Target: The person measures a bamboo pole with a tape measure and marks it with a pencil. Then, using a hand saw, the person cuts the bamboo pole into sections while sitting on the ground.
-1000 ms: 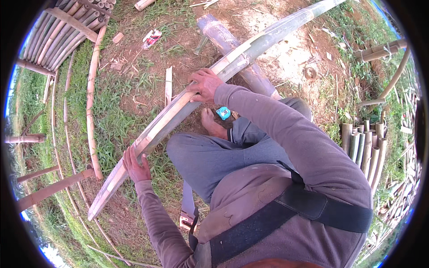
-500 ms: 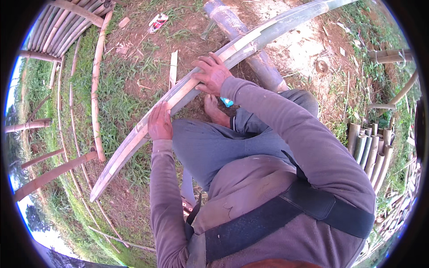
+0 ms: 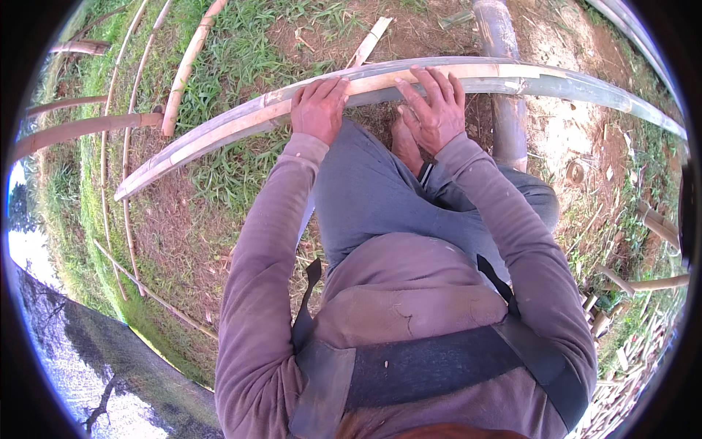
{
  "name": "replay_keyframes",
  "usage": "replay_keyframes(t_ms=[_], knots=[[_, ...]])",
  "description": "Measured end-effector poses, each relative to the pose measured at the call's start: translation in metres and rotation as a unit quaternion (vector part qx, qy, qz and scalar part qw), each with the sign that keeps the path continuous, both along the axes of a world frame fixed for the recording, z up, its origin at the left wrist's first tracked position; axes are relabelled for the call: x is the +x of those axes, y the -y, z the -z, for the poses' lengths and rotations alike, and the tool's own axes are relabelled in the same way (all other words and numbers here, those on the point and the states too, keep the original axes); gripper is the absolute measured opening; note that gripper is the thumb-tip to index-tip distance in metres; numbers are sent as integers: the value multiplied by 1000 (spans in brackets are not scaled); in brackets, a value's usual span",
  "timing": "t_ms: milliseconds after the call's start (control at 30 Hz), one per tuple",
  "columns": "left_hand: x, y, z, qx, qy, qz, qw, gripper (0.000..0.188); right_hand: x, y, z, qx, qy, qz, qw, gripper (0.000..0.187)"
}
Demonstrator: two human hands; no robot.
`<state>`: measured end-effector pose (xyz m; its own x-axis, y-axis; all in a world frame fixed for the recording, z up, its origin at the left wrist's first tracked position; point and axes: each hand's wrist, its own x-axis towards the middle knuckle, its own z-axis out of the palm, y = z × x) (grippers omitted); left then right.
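A long split bamboo pole (image 3: pixel 373 83) lies across in front of my knees, with a pale stripped band running along its length. My left hand (image 3: pixel 319 106) is closed over it, fingers bent across the top and near my left knee. Farther right, my right hand (image 3: pixel 435 110) grips the same pole, its fingers laid over the pale band and slightly apart. To the right of that hand the pole crosses a thick round bamboo log (image 3: pixel 510 128) on the ground. My bare foot (image 3: pixel 406 139) shows just below the pole, between the two hands.
A pale wood offcut (image 3: pixel 371 40) lies on the grass beyond the pole. At the left are bamboo rails (image 3: pixel 88 132) and thin poles on the ground. More bamboo pieces (image 3: pixel 658 223) stand at the right, with a heap of split strips (image 3: pixel 629 388) behind them.
My view has turned to the right, so the pole now lies more nearly level across it. Both hands stay on the pole; the right hand's fingers now look more spread.
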<state>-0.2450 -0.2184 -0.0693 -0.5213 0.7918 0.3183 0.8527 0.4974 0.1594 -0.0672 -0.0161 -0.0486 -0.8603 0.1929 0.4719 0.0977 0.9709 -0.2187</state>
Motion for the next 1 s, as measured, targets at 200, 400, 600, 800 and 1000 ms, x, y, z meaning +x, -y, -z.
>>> replay_keyframes(t_ms=[200, 400, 600, 800, 1000], knots=[[17, 31, -8, 153, 28, -89, 984, 34, -8, -32, 21, 76, 207, 24, 975, 67], [102, 266, 187, -132, 260, -372, 881, 52, -16, -22, 2, 60, 257, 8, 964, 79], [126, 295, 183, -243, 325, -343, 847, 71, -7, -27, -2, 33, 305, 33, 951, 83], [105, 290, 152, -218, 438, -290, 822, 51, -2, -25, -9, 41, 307, 63, 949, 80], [105, 330, 102, 79, 398, -200, 892, 30, -9, -11, -9, 19, 276, 60, 959, 70]])
